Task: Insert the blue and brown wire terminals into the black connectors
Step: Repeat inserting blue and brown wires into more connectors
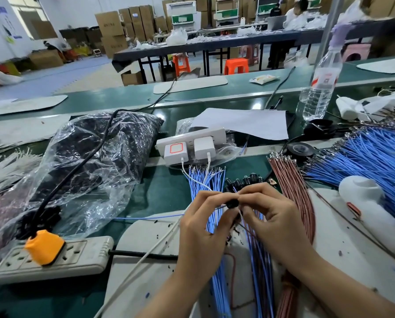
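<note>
1. Plainly, the black connector (232,203) sat between the fingertips of both hands, a little toward 6 o'clock from the middle of the view.
2. A single blue wire (146,218) ran in from 9 o'clock. Its long axis was nearly level, and its near end rose slightly to meet the connector's left face.
3. The left hand (203,219) was nearer the wire's terminal end. Its fingers were curled and pinched the wire close beside the connector. The insertion would probably run from 9 toward 3 o'clock.
4. The right hand (267,212) had its fingers curled, with thumb and forefinger pinching the connector from the 3 o'clock side.
5. Whether the terminal was already seated could not be told, because the fingertips hid the joint.
6. A row of spare black connectors (244,179) lay at 12 o'clock from the hands. Loose blue wires (205,177) lay at 11 o'clock and brown wires (288,180) at 2 o'clock.
</note>
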The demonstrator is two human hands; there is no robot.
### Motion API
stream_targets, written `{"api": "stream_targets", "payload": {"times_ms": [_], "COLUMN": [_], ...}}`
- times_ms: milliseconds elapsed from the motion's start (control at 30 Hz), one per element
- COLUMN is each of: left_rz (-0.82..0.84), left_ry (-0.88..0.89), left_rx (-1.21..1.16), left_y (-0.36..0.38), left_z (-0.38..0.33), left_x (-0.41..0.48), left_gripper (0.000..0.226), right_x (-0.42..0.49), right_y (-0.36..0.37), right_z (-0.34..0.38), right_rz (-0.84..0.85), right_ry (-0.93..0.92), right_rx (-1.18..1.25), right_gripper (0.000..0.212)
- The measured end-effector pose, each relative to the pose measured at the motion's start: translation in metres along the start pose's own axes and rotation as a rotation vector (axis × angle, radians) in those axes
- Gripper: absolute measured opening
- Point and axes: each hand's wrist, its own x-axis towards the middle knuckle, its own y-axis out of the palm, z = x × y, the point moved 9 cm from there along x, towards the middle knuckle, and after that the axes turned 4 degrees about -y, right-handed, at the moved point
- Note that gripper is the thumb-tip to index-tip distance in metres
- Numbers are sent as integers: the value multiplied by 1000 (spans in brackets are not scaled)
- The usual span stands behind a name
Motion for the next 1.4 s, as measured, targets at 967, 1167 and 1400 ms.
{"api": "stream_targets", "payload": {"times_ms": [967,1167,1400], "left_rz": [169,170,226], "left_ry": [-193,-195,-256], "left_rx": [-47,-39,-116], "left_y": [13,12,19], "left_z": [21,22,26], "left_x": [2,2,-2], "left_gripper": [16,13,9], "right_x": [3,2,8], "right_y": [11,11,5], "right_z": [-35,-35,-27], "right_rz": [167,180,267], "right_ry": [596,581,449], "right_rx": [850,811,555], "right_gripper": [9,10,11]}}
